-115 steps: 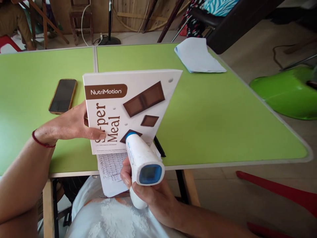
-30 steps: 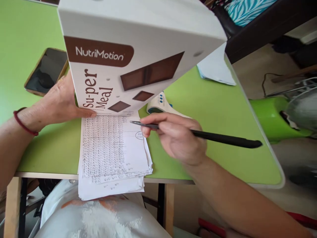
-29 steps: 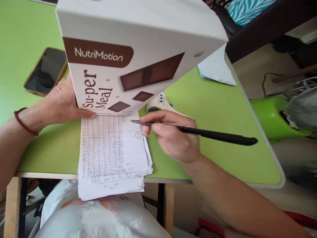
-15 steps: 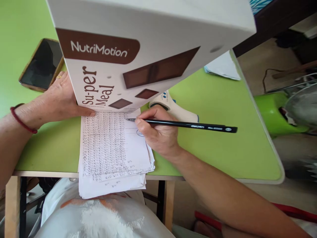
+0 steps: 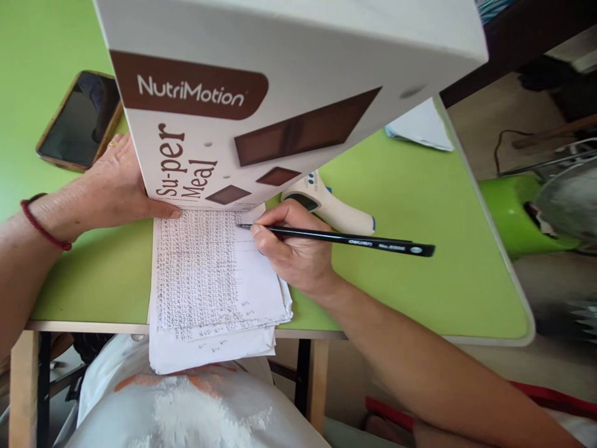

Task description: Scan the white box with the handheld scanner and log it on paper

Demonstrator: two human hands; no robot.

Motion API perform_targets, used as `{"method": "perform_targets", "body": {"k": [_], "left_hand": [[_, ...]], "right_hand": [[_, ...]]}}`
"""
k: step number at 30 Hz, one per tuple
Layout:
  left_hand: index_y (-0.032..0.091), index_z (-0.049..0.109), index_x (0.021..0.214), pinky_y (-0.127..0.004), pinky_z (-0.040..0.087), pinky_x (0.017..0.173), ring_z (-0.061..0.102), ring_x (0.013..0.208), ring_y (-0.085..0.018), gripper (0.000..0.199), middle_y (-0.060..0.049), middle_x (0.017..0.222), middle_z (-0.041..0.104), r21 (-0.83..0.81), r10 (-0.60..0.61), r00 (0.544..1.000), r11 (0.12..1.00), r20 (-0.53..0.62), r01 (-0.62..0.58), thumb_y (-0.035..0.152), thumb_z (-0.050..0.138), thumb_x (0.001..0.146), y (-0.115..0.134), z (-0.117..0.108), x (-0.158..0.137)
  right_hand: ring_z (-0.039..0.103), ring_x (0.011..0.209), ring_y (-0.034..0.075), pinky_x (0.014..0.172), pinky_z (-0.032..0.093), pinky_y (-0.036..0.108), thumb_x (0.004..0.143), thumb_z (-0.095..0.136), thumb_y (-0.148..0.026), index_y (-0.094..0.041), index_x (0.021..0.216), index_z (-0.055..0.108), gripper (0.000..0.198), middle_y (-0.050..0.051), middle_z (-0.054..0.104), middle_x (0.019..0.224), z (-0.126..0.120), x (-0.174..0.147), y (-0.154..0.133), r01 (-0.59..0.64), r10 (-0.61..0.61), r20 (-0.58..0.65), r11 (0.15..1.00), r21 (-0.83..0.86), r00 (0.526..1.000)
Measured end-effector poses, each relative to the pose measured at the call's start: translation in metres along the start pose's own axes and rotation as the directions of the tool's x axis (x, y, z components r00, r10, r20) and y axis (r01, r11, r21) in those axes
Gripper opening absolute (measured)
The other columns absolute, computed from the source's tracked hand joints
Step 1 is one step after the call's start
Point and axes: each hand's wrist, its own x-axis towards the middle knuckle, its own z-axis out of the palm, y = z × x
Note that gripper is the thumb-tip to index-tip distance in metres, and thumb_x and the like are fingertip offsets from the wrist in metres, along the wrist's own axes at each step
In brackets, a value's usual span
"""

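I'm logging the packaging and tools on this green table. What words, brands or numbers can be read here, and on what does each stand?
"NutriMotion": brown band on the white box, steadied by the left hand.
"Su-per Meal": brown letters, turned sideways, on the same box.
Black pen in the right hand: pale print, too small to read.
Paper sheets: dense handwritten rows, too small to read.
Thermometer: no text legible.

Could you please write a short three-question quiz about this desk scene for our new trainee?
1. True or false: the right hand holds a black pen.
2. What does the left hand steady? A) phone B) white box C) thermometer
3. Fill in: the pen tip meets the stack of ____.

Key: 1 true. 2 B, the white box; the phone and thermometer lie untouched on the green table. 3 papers.
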Motion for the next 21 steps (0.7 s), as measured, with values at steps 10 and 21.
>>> {"method": "perform_targets", "body": {"k": [10,21], "left_hand": [[0.011,0.052,0.132,-0.054,0.035,0.114,0.044,0.134,-0.04,0.086,-0.011,0.129,0.057,0.103,0.085,0.996,0.991,-0.004,-0.084,0.07,0.066,0.072,-0.0065,0.0018,0.0002],[0.012,0.053,0.131,-0.055,0.039,0.111,0.049,0.13,-0.04,0.086,-0.011,0.127,0.055,0.128,0.096,0.995,0.987,0.007,-0.096,0.074,0.059,0.073,-0.0026,0.0013,0.0014]], "right_hand": [[0.044,0.047,0.007,0.043,0.036,0.023,0.079,0.06,-0.016,-0.023,0.071,0.052,0.014,-0.007,0.054,0.059,0.0009,0.0006,0.0041,0.063,-0.061,-0.022,0.996,0.068,0.998],[0.046,0.048,0.008,0.044,0.039,0.023,0.08,0.06,-0.015,-0.024,0.073,0.05,0.015,-0.007,0.054,0.06,-0.0001,0.0014,0.0042,0.085,-0.085,-0.018,0.996,0.009,0.996]]}}
